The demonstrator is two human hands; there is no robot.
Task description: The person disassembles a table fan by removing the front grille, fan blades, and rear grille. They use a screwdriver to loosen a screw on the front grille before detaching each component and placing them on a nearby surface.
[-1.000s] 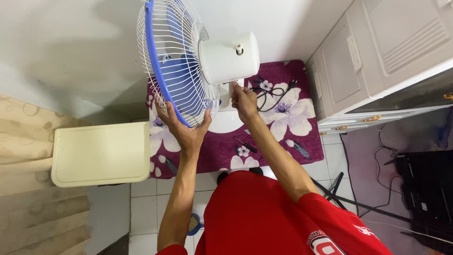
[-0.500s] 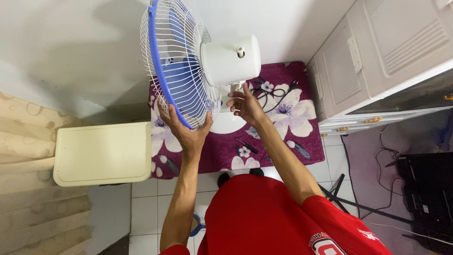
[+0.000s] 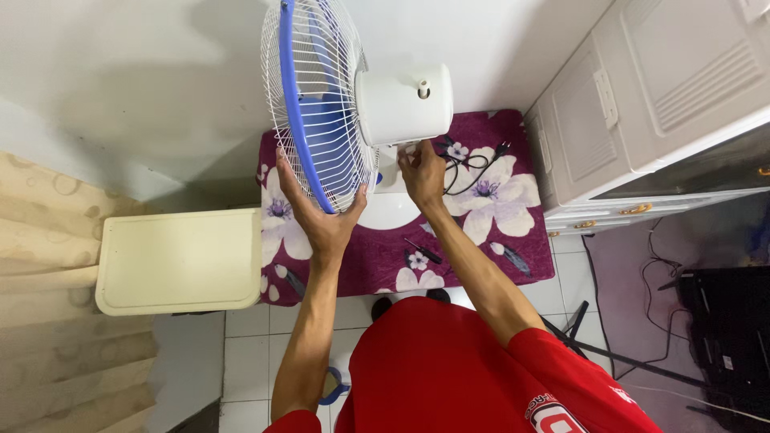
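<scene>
Left hand (image 3: 319,215): palm up, fingers spread and curled around the lower rim of the fan's wire guard (image 3: 317,104) — cupping and gripping it from below. Right hand (image 3: 423,173): fingers closed at the neck just under the motor housing (image 3: 405,104); whether they pinch a knob or the neck itself is hidden by the knuckles, so cannot tell.

Fan (image 3: 353,104) stands raised over a purple floral cloth (image 3: 481,208) on the counter, its round white base (image 3: 389,210) below the hands.

Handling, as judged: light for its bulk but top-heavy, the head likely pivoting at the neck. Guard wires thin and springy — they should flex under a hard squeeze, so the blue rim band (image 3: 297,112) is the stiffer hold. Plastic housing smooth, probably slippery. Best grip: rim plus neck, as now.

Looks: white wire cage, blue band and blue blades, white drum-shaped motor with a small pull knob (image 3: 423,83) on top. Black cord (image 3: 469,164) lies coiled on the cloth behind; a screwdriver (image 3: 421,249) lies near the base.
</scene>
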